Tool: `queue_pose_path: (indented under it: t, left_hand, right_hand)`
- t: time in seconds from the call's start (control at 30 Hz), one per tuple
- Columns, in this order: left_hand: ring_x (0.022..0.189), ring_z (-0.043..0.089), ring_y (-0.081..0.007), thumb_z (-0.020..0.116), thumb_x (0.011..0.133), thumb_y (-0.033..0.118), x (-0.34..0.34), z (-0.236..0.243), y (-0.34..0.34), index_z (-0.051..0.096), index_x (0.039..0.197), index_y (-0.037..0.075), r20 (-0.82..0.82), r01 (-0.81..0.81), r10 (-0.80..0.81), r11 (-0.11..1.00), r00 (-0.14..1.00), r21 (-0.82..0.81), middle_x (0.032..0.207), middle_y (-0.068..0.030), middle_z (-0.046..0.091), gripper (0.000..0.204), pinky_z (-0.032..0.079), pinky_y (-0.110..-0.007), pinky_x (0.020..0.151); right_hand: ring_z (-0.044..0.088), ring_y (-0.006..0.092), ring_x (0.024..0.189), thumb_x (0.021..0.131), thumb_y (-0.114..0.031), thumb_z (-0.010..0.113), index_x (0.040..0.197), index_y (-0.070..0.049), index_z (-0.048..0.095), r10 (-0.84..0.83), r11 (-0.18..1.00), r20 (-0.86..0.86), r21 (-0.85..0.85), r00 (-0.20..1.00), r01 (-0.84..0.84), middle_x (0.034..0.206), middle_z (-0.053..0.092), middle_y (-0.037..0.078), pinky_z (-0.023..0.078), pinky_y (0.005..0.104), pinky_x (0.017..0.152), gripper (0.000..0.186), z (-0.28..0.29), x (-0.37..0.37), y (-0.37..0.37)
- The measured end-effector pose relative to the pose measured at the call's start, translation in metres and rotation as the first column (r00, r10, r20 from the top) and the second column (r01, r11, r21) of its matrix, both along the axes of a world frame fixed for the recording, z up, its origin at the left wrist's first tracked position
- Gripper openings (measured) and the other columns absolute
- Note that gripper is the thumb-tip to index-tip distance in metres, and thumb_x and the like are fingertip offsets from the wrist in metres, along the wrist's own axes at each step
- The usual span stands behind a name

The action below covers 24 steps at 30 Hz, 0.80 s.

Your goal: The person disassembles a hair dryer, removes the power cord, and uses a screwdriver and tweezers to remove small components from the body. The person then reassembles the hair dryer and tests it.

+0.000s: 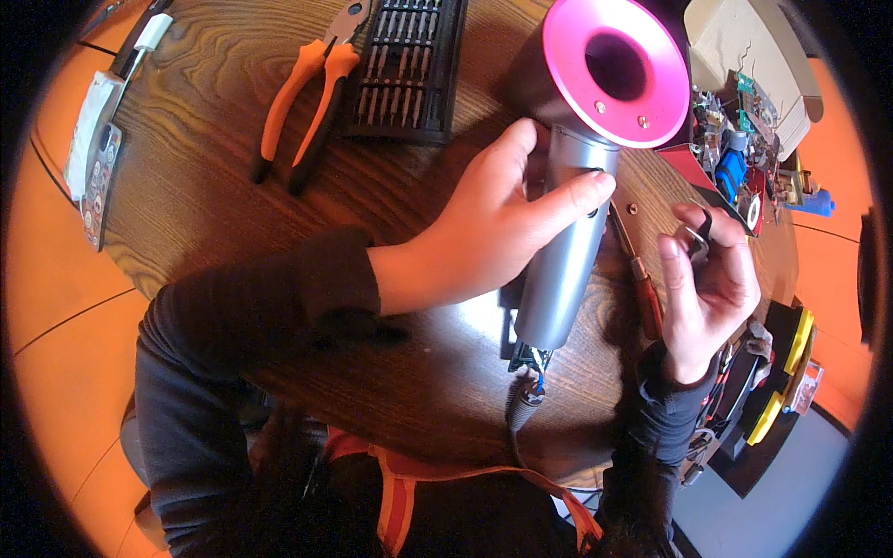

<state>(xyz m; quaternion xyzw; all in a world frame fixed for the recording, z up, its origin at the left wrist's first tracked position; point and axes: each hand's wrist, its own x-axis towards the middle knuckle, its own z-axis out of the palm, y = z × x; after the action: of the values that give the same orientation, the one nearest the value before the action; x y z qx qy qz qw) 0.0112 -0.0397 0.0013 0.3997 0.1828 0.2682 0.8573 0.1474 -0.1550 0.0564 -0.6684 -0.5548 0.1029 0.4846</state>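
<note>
My left hand (488,219) is wrapped round the grey handle (558,279) of a hair dryer with a pink ring-shaped head (665,56). Its thumb lies across the front of the handle by a small dark button. At the handle's lower end the casing is open, and a bit of circuit board with wires (532,361) shows above the dark cord (526,400). To the right, above the table edge, my right hand (712,298) has its fingers curled round a small thin curved piece (698,244), dark and silvery; I cannot make out its kind.
A red-handled screwdriver (647,298) and a small screw (633,208) lie between my hands. Orange-handled pliers (307,102) and a black bit case (437,121) are at the back. A cardboard box (791,84) of electronic parts stands far right, near a black-and-yellow toolbox (791,353).
</note>
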Motion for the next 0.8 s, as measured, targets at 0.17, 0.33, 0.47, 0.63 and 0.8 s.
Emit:
queue_pose_path:
  t: [0.17,0.33,0.47,0.63,0.8]
  left_hand:
    - [0.071,0.058,-0.0094,0.067,0.081,0.02,0.003,-0.004,0.0,0.049,0.091,0.0,-0.046,-0.1,0.107,0.986,0.993,0.135,0.08,-0.0082,0.06,0.028,0.047,-0.025,0.058]
    - [0.071,0.058,-0.0088,0.066,0.083,0.023,-0.002,-0.002,-0.002,0.049,0.09,0.0,-0.033,-0.095,0.099,0.991,0.995,0.089,0.081,-0.0061,0.061,0.03,0.046,-0.024,0.059]
    - [0.08,0.061,-0.0175,0.04,0.096,0.028,-0.006,0.0,0.001,0.043,0.109,0.004,0.011,-0.017,0.016,0.994,1.0,0.103,0.09,-0.0086,0.056,0.028,0.051,-0.032,0.072]
    - [0.081,0.056,-0.0121,0.053,0.091,0.026,-0.007,0.0,0.002,0.044,0.106,0.003,0.043,0.017,-0.018,1.0,0.999,0.008,0.09,-0.0066,0.055,0.029,0.047,-0.027,0.071]
    - [0.074,0.063,-0.0206,0.048,0.092,0.019,-0.006,0.002,0.003,0.043,0.108,0.001,-0.115,0.0,0.024,0.978,0.993,0.209,0.088,-0.0118,0.057,0.025,0.054,-0.033,0.067]
  right_hand:
    - [0.053,0.0115,0.066,0.07,0.002,0.071,0.092,0.004,0.064,0.067,0.998,0.077,0.003,0.995,-0.067,0.076,0.059,0.006,0.041,0.0217,0.061,0.023,-0.003,-0.011,0.023]
    - [0.053,0.0112,0.075,0.078,-0.004,0.065,0.099,0.006,0.06,0.021,1.0,-0.197,0.004,0.98,-0.02,0.084,0.059,0.007,0.042,0.0217,0.069,0.024,-0.005,-0.012,0.013]
    - [0.052,0.0121,0.075,0.085,-0.009,0.057,0.1,0.008,0.058,-0.027,1.0,-0.084,0.011,0.996,0.028,0.089,0.06,0.009,0.041,0.0226,0.07,0.022,-0.003,-0.001,-0.009]
    - [0.051,0.009,0.067,0.089,-0.012,0.054,0.101,0.006,0.058,-0.166,0.985,-0.066,-0.063,0.984,0.162,0.089,0.061,0.009,0.041,0.0202,0.061,0.022,-0.009,0.004,-0.04]
    - [0.054,0.0109,0.086,0.085,0.002,0.054,0.11,0.004,0.054,-0.278,0.956,-0.136,-0.14,0.951,0.259,0.105,0.057,0.009,0.044,0.0218,0.074,0.025,-0.015,0.003,-0.056]
